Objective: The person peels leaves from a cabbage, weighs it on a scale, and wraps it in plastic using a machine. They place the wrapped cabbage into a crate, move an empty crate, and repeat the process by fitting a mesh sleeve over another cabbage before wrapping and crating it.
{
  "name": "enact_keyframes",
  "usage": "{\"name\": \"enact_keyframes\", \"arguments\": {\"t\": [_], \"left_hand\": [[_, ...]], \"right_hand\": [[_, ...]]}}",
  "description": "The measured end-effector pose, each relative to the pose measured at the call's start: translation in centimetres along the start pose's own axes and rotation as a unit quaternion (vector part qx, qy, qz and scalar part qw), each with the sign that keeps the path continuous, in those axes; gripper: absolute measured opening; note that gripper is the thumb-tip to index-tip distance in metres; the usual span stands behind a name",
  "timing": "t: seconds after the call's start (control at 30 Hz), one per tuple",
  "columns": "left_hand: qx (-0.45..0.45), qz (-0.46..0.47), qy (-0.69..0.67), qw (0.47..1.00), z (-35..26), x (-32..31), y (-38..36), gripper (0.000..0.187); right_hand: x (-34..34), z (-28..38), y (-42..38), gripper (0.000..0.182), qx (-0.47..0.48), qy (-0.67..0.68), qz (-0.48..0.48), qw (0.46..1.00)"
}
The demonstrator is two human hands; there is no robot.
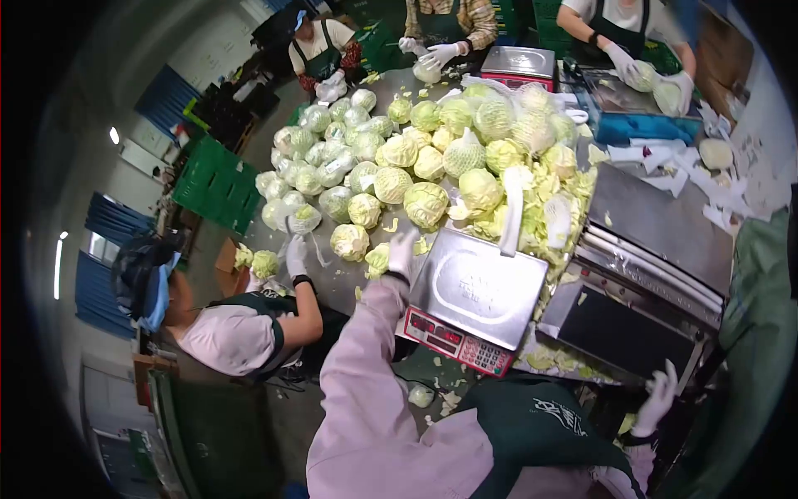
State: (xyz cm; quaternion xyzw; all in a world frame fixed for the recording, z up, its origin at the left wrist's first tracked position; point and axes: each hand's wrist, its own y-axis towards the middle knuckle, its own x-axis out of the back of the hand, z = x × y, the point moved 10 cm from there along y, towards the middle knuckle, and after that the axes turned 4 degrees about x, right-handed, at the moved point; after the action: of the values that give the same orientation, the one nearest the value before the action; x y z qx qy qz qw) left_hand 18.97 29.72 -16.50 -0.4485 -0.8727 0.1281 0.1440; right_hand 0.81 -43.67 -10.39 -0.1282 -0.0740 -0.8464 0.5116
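Observation:
My left hand (402, 254), in a white glove, reaches over the table at the left edge of the scale (478, 283), close to a small cabbage (377, 259); its fingers are blurred. The scale's steel plate bears no cabbage, and its red display panel faces me. At the lower right, my right hand (657, 401), also gloved, hangs beside the wrapping machine (619, 320) with its fingers apart and nothing in them. Loose pale green cabbages (426, 205) lie beyond the scale, and wrapped ones (336, 158) are heaped farther left.
A co-worker (241, 333) at the left handles cabbages by the table edge. Three more people stand across the table, near a second scale (519, 65) and another wrapping machine (640, 96). Leaf scraps (582, 191) lie beside the machine. Green crates (214, 185) stand at the left.

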Motion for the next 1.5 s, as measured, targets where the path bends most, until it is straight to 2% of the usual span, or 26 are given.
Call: {"name": "enact_keyframes", "arguments": {"t": [0.03,0.07,0.1,0.17,0.2,0.33,0.4,0.47,0.53,0.67,0.73,0.8,0.83,0.9,0.93,1.0,1.03,1.07,1.13,1.17,1.2,1.27,1.33,1.4,1.47,1.5], "left_hand": [[0.066,0.042,-0.056,0.995,-1.3,-1.1,2.2,0.026],[0.116,-0.083,-0.092,0.985,-1.5,-0.3,3.8,0.031],[0.124,-0.084,-0.101,0.984,-1.0,-1.2,6.7,0.031],[0.082,-0.203,0.048,0.974,-0.1,0.0,13.1,0.086],[0.06,-0.26,0.123,0.956,-0.1,0.4,14.8,0.118],[0.142,-0.236,0.111,0.955,0.5,-2.0,13.5,0.126],[0.147,-0.187,0.147,0.96,-0.2,-2.9,11.1,0.131],[0.078,-0.145,0.164,0.973,-0.2,-4.1,10.6,0.127],[-0.04,-0.092,0.056,0.993,-0.1,-4.2,9.7,0.111],[-0.244,-0.061,0.161,0.954,-7.2,1.0,-0.3,0.084],[-0.251,-0.165,0.135,0.944,-4.2,6.8,-0.9,0.08],[-0.176,-0.255,0.205,0.929,-2.3,11.8,-1.2,0.095],[-0.179,-0.248,0.2,0.931,-1.7,11.1,-0.3,0.095],[0.011,-0.228,0.254,0.94,4.0,12.2,1.7,0.107],[0.0,-0.265,0.295,0.918,3.8,12.5,1.9,0.114],[-0.014,-0.228,0.228,0.946,3.3,13.6,3.1,0.111],[0.066,-0.202,0.167,0.963,4.3,14.7,3.6,0.108],[0.051,-0.199,0.145,0.968,6.1,16.5,5.5,0.1],[0.138,-0.102,-0.151,0.974,7.9,16.7,5.5,0.072],[0.11,0.071,-0.258,0.957,7.2,14.7,5.8,0.059],[0.112,0.072,-0.256,0.957,6.6,14.5,4.9,0.059],[0.175,0.165,-0.496,0.834,3.1,9.8,0.2,0.059],[0.18,0.217,-0.504,0.816,-0.2,5.7,-3.7,0.062],[0.218,0.26,-0.531,0.776,-1.9,0.8,-7.8,0.06],[0.249,0.258,-0.468,0.808,-1.2,-3.1,-11.3,0.058],[0.212,0.264,-0.412,0.846,-0.1,-4.7,-12.3,0.054]], "right_hand": [[-6.6,4.8,0.7,0.033,0.027,0.028,0.079,0.996],[-12.9,8.7,0.5,0.032,0.026,0.046,0.162,0.985],[-18.7,11.7,0.0,0.031,0.065,0.025,0.255,0.964],[-28.6,16.5,-1.4,0.035,0.215,-0.072,0.361,0.905],[-33.0,16.9,-2.0,0.034,0.206,-0.106,0.41,0.882],[-46.0,17.4,-4.1,0.036,0.351,-0.136,0.525,0.763],[-49.5,13.1,0.3,0.041,0.317,-0.267,0.484,0.771],[-48.3,11.7,6.5,0.047,0.172,-0.239,0.357,0.886],[-47.5,10.4,9.0,0.051,0.337,-0.234,0.28,0.868],[-49.3,13.6,8.6,0.052,0.289,-0.241,0.322,0.869],[-52.3,17.6,7.8,0.05,0.292,-0.17,0.368,0.866],[-56.6,18.0,8.9,0.054,0.339,-0.125,0.365,0.858],[-59.1,18.1,9.7,0.059,0.349,-0.176,0.358,0.848],[-63.8,17.5,10.3,0.064,0.354,-0.22,0.366,0.832],[-65.7,16.6,10.9,0.069,0.334,-0.254,0.357,0.835],[-67.8,14.4,11.2,0.074,0.309,-0.285,0.356,0.835],[-67.8,14.0,11.5,0.077,0.324,-0.299,0.32,0.839],[-67.3,13.6,11.8,0.08,0.338,-0.312,0.282,0.842],[-66.2,14.0,10.4,0.076,0.385,-0.287,0.255,0.839],[-65.1,15.2,9.0,0.074,0.382,-0.216,0.297,0.848],[-63.4,16.8,7.6,0.072,0.377,-0.147,0.334,0.851],[-61.0,18.3,1.8,0.069,0.226,-0.076,0.51,0.827],[-58.1,20.1,-4.8,0.078,0.05,0.025,0.62,0.783],[-55.3,20.1,-8.3,0.088,0.084,0.004,0.65,0.755],[-52.2,20.0,-10.4,0.096,-0.062,0.075,0.655,0.75],[-50.8,18.7,-9.6,0.1,-0.047,0.061,0.634,0.769]]}}
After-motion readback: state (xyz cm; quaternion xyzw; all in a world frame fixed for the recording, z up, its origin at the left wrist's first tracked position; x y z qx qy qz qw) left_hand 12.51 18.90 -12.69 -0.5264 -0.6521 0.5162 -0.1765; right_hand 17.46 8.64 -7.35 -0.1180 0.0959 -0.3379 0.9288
